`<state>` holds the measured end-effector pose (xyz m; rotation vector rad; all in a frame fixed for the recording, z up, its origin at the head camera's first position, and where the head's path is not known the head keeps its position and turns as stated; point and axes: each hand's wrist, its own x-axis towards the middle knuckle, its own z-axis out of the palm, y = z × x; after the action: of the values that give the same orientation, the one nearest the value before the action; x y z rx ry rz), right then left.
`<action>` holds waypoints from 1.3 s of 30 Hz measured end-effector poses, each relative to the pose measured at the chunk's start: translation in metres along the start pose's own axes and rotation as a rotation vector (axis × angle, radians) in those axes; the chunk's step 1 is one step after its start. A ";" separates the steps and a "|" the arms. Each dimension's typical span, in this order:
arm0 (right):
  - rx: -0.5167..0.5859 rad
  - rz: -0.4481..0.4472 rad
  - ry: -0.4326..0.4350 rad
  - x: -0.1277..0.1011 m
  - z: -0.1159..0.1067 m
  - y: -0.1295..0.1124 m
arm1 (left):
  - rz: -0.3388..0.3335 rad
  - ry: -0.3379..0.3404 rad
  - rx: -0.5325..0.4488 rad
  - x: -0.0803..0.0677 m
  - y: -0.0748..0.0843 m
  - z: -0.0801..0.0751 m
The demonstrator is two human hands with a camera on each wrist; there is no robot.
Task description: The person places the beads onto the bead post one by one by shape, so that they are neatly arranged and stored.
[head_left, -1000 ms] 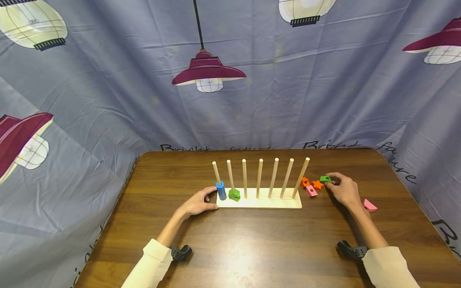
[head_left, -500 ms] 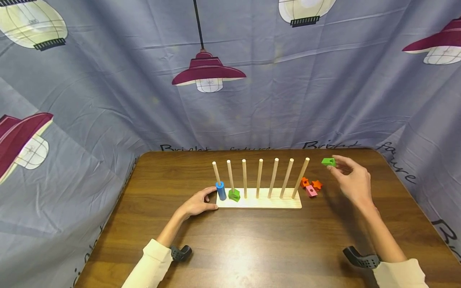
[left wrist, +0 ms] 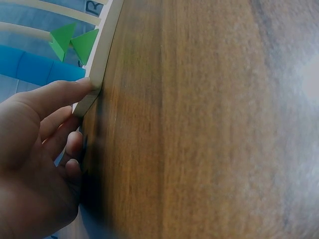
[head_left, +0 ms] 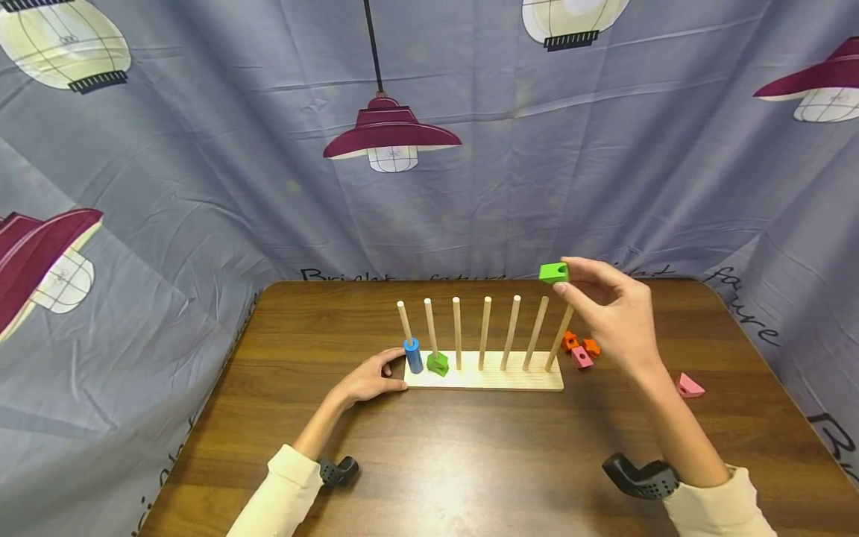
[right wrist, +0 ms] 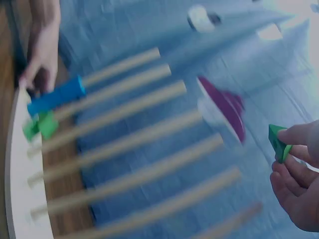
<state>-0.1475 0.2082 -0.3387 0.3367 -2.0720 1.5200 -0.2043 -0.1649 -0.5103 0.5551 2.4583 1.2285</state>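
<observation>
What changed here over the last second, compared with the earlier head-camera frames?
The right hand pinched the green block beside the orange pieces, lifted it off the table and carried it up and left, above the pegs' right end. The left hand stayed on the peg board; the blue cylinder, green piece and pink pieces stayed put.

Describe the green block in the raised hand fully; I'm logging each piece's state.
The green block is a small, solid-looking, bright green piece with a hole through it, its outline not clear from here. The right hand pinches it between fingertips, in the air above the tops of the rightmost pegs, clear of the table and everything else.
</observation>
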 end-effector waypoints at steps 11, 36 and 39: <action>0.080 -0.099 -0.182 -0.001 0.085 -0.017 | 0.006 -0.012 -0.012 0.000 0.002 -0.001; 0.037 0.105 -0.241 -0.010 0.146 -0.004 | 0.013 -0.019 -0.004 0.002 0.000 -0.002; 0.046 0.138 -0.240 -0.013 0.148 0.001 | 0.011 -0.025 -0.009 0.002 0.001 -0.002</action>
<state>-0.1782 0.0679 -0.3784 0.4183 -2.2888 1.6813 -0.2063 -0.1651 -0.5087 0.5784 2.4308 1.2291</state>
